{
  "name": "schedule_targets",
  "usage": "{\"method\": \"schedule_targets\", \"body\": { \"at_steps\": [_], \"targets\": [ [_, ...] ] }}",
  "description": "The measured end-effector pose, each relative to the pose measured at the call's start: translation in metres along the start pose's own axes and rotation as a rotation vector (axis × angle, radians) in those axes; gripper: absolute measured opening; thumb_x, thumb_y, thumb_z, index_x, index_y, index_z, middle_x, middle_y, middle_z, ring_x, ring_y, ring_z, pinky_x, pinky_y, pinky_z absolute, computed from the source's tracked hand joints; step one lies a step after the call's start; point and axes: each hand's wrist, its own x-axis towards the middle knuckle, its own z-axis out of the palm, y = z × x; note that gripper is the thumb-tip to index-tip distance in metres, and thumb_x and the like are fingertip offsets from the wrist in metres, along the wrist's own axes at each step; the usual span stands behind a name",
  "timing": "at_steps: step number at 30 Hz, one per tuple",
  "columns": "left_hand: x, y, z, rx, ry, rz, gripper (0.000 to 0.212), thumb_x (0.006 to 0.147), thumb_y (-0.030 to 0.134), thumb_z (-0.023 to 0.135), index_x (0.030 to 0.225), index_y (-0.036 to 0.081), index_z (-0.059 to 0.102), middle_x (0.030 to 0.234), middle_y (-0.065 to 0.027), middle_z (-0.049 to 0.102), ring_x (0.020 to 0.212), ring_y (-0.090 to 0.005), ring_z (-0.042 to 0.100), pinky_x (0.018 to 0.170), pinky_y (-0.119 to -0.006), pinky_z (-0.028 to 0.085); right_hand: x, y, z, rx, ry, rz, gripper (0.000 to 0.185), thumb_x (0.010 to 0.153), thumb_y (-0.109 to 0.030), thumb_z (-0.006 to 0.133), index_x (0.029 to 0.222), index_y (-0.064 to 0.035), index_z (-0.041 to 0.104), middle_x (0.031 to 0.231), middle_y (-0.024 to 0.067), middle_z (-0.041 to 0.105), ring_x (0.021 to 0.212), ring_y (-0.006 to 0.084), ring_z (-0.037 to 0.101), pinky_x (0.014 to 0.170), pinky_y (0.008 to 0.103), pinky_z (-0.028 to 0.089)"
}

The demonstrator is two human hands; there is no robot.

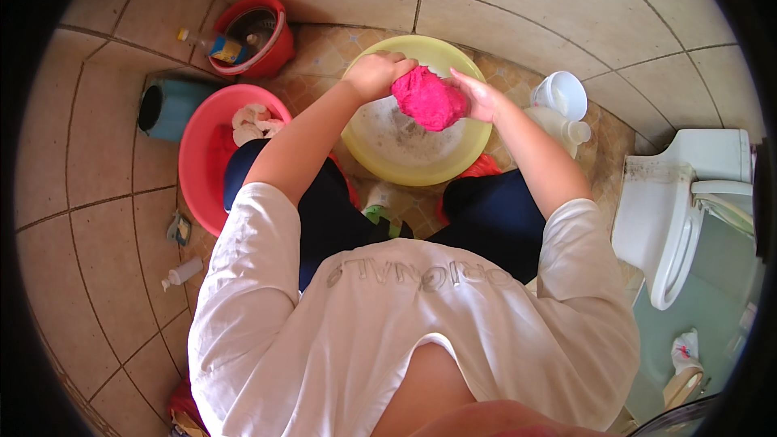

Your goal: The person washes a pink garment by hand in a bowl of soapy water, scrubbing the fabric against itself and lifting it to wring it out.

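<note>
A bundled, wet-looking bright pink cloth [428,99] is held above a yellow plastic basin [419,177]. My left hand [379,74] grips its upper left side, knuckles upward. On the other side my right hand [476,96] cups the bundle, thumb raised and fingers partly hidden behind it. Below the cloth, greyish soapy water [403,139] with white foam fills the basin. The basin stands on the tiled floor between my knees.
Left of me are a pink basin [197,133] with pale and pink cloths, a red bucket [282,42] holding a bottle, and a blue-green container [173,109]. To the right stand a white bucket [561,96], a translucent jug [552,124] and a white toilet [652,206]. Tiled walls enclose the space.
</note>
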Motion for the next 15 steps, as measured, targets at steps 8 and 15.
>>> {"method": "schedule_targets", "body": {
  "at_steps": [8, 15],
  "targets": [
    [0.004, 0.014, -0.033, 0.109, 0.522, 0.192, 0.034, 0.060, 0.011, 0.058, 0.093, 0.011, 0.052, 0.088, -0.0034, 0.055, 0.080, -0.0209, 0.054, 0.063, -0.031, 0.047, -0.023, 0.021, 0.072, 0.657, -0.649, 0.072, 0.066, 0.074, -0.054, 0.044, 0.124, -0.0134, 0.029, 0.123, 0.0224, 0.029, 0.110, 0.0410, 0.034, 0.072, 0.0494, 0.045],
    [0.006, 0.015, -0.066, 0.182, 0.654, 0.351, 0.031, 0.061, 0.010, 0.053, 0.093, 0.011, 0.053, 0.095, -0.0049, 0.053, 0.084, -0.0237, 0.051, 0.067, -0.034, 0.045, -0.047, 0.008, 0.092, 0.738, -0.922, -0.094, 0.106, 0.046, -0.060, 0.066, 0.128, -0.0146, 0.017, 0.129, 0.0272, 0.011, 0.094, 0.0282, 0.047, 0.060, 0.0341, 0.048]
  ]
}}
